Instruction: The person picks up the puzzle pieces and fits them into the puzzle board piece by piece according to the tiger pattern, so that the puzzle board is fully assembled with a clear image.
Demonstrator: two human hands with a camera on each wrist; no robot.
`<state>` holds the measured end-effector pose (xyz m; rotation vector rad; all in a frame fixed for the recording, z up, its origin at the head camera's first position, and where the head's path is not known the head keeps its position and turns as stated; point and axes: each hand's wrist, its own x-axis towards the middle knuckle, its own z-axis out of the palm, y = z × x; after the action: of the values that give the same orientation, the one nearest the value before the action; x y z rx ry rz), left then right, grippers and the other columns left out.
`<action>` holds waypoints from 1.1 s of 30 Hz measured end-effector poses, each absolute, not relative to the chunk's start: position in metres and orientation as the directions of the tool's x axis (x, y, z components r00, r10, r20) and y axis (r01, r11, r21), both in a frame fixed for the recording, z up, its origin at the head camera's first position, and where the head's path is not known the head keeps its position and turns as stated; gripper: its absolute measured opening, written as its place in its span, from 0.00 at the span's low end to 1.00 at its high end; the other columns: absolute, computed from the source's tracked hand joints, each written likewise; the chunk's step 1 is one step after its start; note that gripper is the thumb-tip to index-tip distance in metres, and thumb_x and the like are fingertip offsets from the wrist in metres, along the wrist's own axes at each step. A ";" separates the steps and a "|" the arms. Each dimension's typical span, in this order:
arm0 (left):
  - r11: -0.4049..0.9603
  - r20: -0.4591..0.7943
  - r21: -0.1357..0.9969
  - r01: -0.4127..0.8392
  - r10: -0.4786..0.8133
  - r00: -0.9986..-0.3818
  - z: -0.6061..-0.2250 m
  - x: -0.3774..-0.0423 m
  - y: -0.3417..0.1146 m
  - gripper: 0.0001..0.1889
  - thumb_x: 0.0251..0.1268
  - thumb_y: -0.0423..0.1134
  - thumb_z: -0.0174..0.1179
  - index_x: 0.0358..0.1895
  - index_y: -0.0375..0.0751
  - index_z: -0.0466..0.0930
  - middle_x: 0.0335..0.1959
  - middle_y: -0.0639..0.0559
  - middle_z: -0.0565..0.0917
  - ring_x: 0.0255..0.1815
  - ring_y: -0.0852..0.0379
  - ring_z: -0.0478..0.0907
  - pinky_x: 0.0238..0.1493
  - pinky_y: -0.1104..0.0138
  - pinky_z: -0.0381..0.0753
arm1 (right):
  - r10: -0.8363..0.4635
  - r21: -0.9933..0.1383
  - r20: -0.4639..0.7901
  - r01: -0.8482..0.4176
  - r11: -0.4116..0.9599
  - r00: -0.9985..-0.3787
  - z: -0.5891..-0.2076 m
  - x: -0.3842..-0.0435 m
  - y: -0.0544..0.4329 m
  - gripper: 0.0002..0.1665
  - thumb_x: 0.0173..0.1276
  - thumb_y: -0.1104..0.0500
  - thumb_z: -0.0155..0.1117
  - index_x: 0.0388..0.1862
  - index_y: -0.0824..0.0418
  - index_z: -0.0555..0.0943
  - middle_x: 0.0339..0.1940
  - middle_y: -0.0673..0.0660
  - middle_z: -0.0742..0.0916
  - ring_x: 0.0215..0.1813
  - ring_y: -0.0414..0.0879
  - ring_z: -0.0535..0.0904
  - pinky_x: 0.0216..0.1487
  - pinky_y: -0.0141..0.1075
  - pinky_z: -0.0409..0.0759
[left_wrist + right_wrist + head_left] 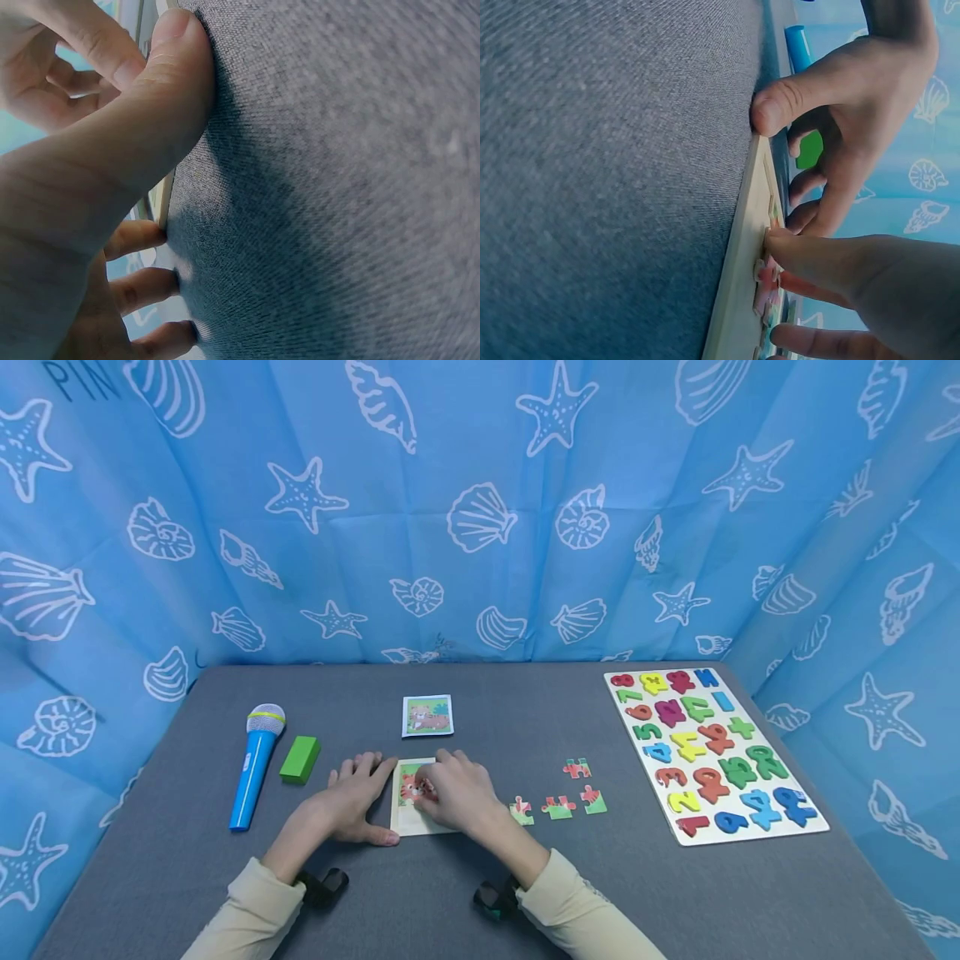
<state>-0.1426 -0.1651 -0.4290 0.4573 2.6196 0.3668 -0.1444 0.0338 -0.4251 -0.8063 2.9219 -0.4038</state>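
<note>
A wooden jigsaw tray point(420, 823) with a tiger picture partly laid in it sits flat on the grey table. My left hand point(351, 802) steadies its left side, thumb at the near corner and fingers spread toward the far corner. Over the tray, my right hand point(459, 792) pinches a pink-and-green puzzle piece point(765, 289) between thumb and fingers, low against the tray surface. The right hand hides the tray's right part in the head view. Several loose puzzle pieces point(557, 808) lie to the right of that hand.
Behind the tray lies a small picture card point(428, 717). To the left are a green block point(301, 760) and a blue toy microphone point(257, 768). A white number board point(652, 777) with colourful pieces occupies the right side. A blue shell-patterned curtain point(480, 577) borders the table.
</note>
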 end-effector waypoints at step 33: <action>0.908 -0.398 0.339 0.247 0.377 -0.837 -0.432 -0.145 -0.165 0.61 0.49 0.62 0.77 0.80 0.36 0.54 0.78 0.26 0.57 0.76 0.23 0.55 0.69 0.26 0.56 | -0.523 -0.238 0.062 -0.522 0.819 -0.850 -0.434 -0.141 0.033 0.06 0.66 0.53 0.74 0.39 0.51 0.93 0.38 0.51 0.85 0.39 0.44 0.78 0.32 0.33 0.74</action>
<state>-0.1449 -0.1646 -0.4316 0.4517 2.6036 0.3797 -0.1408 0.0325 -0.4344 -0.8586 2.9902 -0.3890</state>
